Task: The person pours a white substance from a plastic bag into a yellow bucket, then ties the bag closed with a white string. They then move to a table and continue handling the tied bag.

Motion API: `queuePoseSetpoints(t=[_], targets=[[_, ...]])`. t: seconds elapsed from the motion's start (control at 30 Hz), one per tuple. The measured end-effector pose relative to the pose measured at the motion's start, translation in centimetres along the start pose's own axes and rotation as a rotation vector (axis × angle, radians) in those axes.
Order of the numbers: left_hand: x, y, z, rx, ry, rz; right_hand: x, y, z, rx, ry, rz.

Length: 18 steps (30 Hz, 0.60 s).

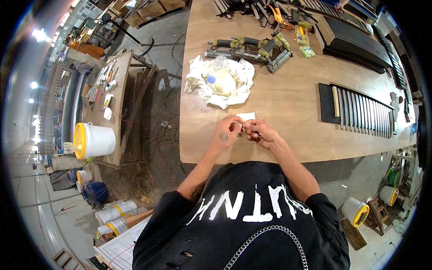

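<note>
My left hand [228,130] and my right hand [262,132] meet over the near left part of the wooden table [297,139]. Both have their fingertips closed in a pinch, close together, around something small that I cannot make out. Just beyond the fingertips lies a small white piece of paper or cloth [247,116]. Farther off, a crumpled white cloth [243,81] has a clear plastic bottle with a blue cap [212,79] lying on it. Behind the cloth rest several green and black nail guns [252,49].
A slatted black panel [364,109] lies on the right of the table, with stacked dark boards [355,45] beyond it. Loose dark strips [247,11] are piled at the far edge. To the left, a side bench [114,90] carries a white bucket [100,140].
</note>
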State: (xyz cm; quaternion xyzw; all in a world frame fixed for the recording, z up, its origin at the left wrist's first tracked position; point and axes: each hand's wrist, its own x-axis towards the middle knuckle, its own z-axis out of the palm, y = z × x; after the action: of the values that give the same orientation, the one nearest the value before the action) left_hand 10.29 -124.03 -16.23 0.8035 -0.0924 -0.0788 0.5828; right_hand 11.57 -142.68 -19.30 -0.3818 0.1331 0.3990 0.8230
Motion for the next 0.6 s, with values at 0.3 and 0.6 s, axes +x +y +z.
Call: queuePoseSetpoints(t=[0.3,0.6], targets=[[-0.9,0.9,0.1,0.294,0.051,0.230,0.3,0.9,-0.2,0.022,-0.027,-0.064],[0.0,-0.9,-0.2,0.042,-0.049,-0.130,-0.1,0.0,0.9,-0.437,0.053,-0.152]])
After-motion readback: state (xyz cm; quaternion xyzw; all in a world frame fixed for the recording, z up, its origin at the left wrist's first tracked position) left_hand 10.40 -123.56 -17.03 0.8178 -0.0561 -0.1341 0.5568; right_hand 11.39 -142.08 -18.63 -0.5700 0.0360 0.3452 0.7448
